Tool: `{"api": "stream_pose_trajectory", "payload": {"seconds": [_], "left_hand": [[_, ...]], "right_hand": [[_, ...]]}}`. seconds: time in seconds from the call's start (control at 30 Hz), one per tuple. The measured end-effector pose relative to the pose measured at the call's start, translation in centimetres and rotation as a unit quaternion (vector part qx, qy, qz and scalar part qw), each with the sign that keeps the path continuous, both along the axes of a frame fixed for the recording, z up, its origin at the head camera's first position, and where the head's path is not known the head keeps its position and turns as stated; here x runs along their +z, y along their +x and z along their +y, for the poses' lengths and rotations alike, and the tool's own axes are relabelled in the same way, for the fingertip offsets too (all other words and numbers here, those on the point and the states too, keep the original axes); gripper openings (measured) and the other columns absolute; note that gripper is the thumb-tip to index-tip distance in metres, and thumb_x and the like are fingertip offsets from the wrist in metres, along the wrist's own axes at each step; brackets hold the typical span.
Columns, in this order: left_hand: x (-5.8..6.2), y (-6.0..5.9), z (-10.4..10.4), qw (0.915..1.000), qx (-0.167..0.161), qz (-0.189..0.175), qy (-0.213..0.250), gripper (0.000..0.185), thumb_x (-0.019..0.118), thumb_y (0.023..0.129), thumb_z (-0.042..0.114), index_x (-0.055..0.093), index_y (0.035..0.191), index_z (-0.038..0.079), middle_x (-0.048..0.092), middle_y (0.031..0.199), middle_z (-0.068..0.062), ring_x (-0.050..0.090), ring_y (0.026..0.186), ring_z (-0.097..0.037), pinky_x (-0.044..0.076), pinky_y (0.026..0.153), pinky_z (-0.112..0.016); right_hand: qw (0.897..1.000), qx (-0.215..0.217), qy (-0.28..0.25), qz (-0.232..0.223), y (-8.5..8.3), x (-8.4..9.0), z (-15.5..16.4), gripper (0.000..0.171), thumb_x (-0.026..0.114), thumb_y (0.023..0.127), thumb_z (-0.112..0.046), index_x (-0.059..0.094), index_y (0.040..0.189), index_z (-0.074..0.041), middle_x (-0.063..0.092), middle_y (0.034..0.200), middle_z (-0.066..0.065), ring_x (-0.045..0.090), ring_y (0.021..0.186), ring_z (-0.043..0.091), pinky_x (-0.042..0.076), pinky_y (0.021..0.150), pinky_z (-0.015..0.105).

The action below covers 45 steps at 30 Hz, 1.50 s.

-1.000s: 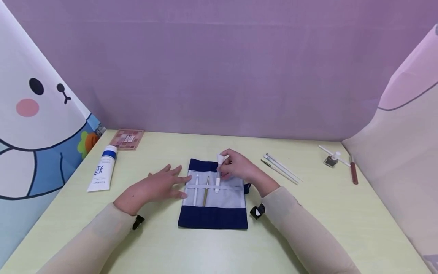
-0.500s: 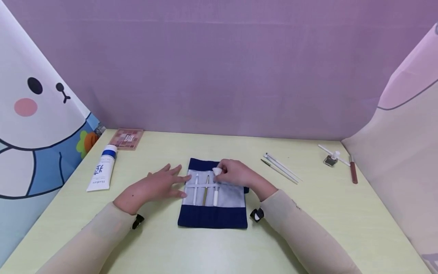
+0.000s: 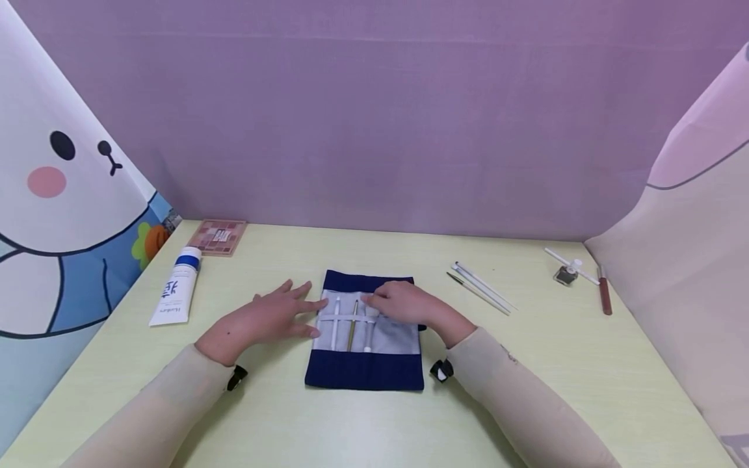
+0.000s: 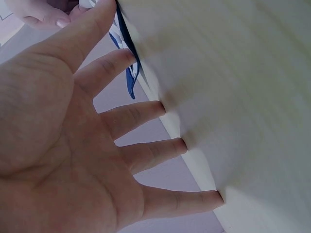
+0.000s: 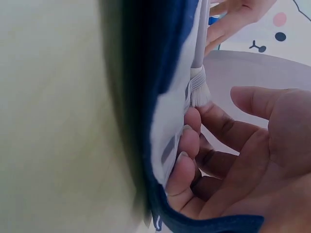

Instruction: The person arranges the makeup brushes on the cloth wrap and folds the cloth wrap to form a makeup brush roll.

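A navy and grey cloth brush roll lies unfolded on the table. Under its elastic strap sit a white stick-like tool, a gold-brown one and a white-handled brush. My right hand is at the upper right of the roll, over the brush's top end. In the right wrist view its bent fingertips rest at the cloth, right by the brush's white bristles, with the thumb held away. My left hand spreads its fingers, thumb and index finger touching the roll's left edge.
To the right lie several thin sticks. Farther right are a small dark bottle, a white stick and a brown-handled tool. A white tube and a pink palette lie at left.
My right hand has slid the white-handled brush down under the strap until its lower end reaches the navy pocket, and its thumb is now off the brush. The left hand has stayed put.
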State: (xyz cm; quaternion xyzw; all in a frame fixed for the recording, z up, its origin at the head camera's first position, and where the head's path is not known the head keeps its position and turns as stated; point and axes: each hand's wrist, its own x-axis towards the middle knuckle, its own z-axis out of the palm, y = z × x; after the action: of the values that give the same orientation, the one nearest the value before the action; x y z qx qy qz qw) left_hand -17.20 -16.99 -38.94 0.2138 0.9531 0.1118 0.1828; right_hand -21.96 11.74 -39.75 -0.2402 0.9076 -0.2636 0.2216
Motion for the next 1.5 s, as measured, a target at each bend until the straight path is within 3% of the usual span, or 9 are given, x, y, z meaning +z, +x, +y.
{"api": "stream_pose_trajectory", "payload": {"seconds": [0.1,0.23,0.37,0.5,0.77,1.03,1.27,1.5], "left_hand": [[0.1,0.0,0.0,1.0000,0.001,-0.004,0.000,0.069,0.069,0.099,0.056,0.051,0.160,0.029,0.027,0.176,-0.024,0.021,0.159,-0.062,0.026,0.104,-0.096],[0.1,-0.1,0.1,1.0000,0.004,-0.008,0.001,0.069,0.068,0.100,0.057,0.050,0.161,0.030,0.025,0.177,-0.024,0.019,0.160,-0.062,0.024,0.104,-0.097],[0.1,-0.2,0.1,1.0000,0.001,-0.008,0.000,0.070,0.068,0.100,0.056,0.049,0.161,0.029,0.024,0.177,-0.024,0.019,0.159,-0.063,0.024,0.103,-0.097],[0.1,-0.2,0.0,1.0000,-0.003,-0.005,0.000,0.069,0.068,0.100,0.056,0.050,0.161,0.029,0.025,0.176,-0.024,0.020,0.159,-0.063,0.025,0.103,-0.097],[0.2,-0.2,0.1,0.9999,-0.001,-0.011,0.004,0.069,0.068,0.100,0.056,0.050,0.161,0.029,0.024,0.177,-0.024,0.019,0.160,-0.062,0.024,0.104,-0.097],[0.1,-0.1,0.1,0.9999,0.005,-0.015,0.002,0.070,0.068,0.100,0.056,0.049,0.161,0.030,0.023,0.177,-0.023,0.018,0.160,-0.062,0.023,0.104,-0.097],[-0.1,-0.2,0.0,0.9999,0.000,-0.013,0.001,0.070,0.068,0.100,0.057,0.049,0.161,0.030,0.024,0.177,-0.024,0.019,0.160,-0.063,0.024,0.103,-0.097],[-0.4,-0.4,-0.2,0.9999,0.001,-0.013,0.000,0.069,0.068,0.100,0.056,0.048,0.162,0.031,0.024,0.177,-0.023,0.018,0.161,-0.061,0.023,0.105,-0.097]], "right_hand": [[1.000,-0.003,-0.004,0.003,-0.2,0.1,0.3,0.051,0.046,0.113,-0.051,0.060,0.076,-0.018,0.050,0.067,-0.005,0.047,0.060,0.013,0.043,0.063,0.029],[0.999,-0.020,-0.024,0.009,-0.6,0.6,1.0,0.045,0.047,0.112,-0.051,0.073,0.101,-0.016,0.066,0.087,-0.001,0.060,0.076,0.015,0.052,0.074,0.032],[0.998,-0.046,-0.043,0.001,-0.9,1.5,2.1,0.045,0.050,0.112,-0.051,0.073,0.124,-0.015,0.074,0.112,0.003,0.065,0.095,0.018,0.055,0.085,0.036],[0.996,-0.070,-0.062,-0.004,-1.4,2.4,3.5,0.046,0.051,0.111,-0.050,0.070,0.133,-0.014,0.074,0.120,0.007,0.067,0.102,0.022,0.056,0.089,0.039],[0.985,-0.114,-0.128,-0.005,-2.3,3.3,6.7,0.050,0.051,0.112,-0.047,0.064,0.141,-0.008,0.071,0.124,0.018,0.070,0.112,0.037,0.060,0.091,0.040],[0.971,-0.165,-0.175,0.007,-2.8,3.6,9.7,0.042,0.051,0.113,-0.033,0.061,0.141,-0.004,0.067,0.132,0.026,0.069,0.114,0.040,0.060,0.095,0.042],[0.965,-0.191,-0.178,0.027,-3.0,3.4,12.3,0.040,0.051,0.113,-0.027,0.058,0.141,0.002,0.063,0.138,0.029,0.069,0.118,0.040,0.061,0.100,0.048],[0.965,-0.201,-0.167,0.020,-3.4,2.1,14.7,0.043,0.052,0.113,-0.025,0.054,0.143,0.006,0.062,0.134,0.028,0.066,0.117,0.038,0.062,0.099,0.045]]}}
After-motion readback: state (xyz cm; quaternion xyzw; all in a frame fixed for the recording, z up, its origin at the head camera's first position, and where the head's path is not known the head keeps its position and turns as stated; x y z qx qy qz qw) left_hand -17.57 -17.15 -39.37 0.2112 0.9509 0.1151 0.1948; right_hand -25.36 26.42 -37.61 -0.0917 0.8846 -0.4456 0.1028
